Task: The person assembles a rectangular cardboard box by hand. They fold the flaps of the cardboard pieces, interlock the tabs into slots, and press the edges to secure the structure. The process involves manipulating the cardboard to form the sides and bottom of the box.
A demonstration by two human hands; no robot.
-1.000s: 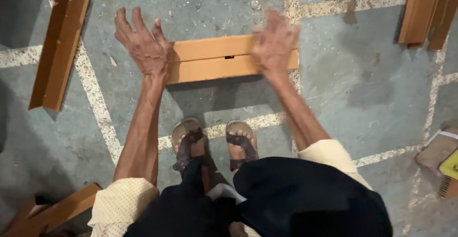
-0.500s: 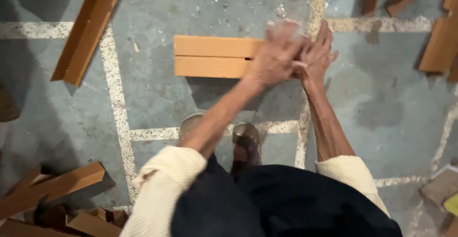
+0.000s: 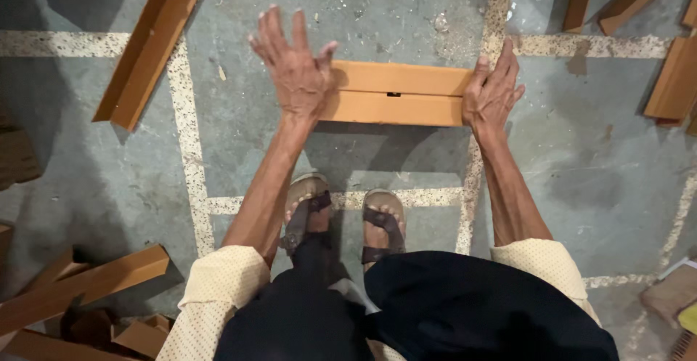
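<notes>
short orange-brown folded cardboard piece (image 3: 396, 93) lies on grey concrete floor (image 3: 239, 128) ahead of sandalled feet (image 3: 347, 219), long axis left-right, right hand (image 3: 494, 92) flat at its right end, left hand (image 3: 294, 67) splayed, empty, above left end.

1. The floor (image 3: 239, 121) is worn grey-green concrete, scuffed and dusty.
2. Pale speckled strips (image 3: 190, 150) run through it, dividing it into large squares.
3. Small flecks of debris (image 3: 440, 22) lie scattered near the top of the view.
4. Long brown angle-shaped cardboard pieces lie about: one (image 3: 149, 45) at upper left, several (image 3: 87, 285) piled at lower left, more (image 3: 675, 78) along the right edge.
5. Light is soft and even, with dim shadows on the floor.
</notes>
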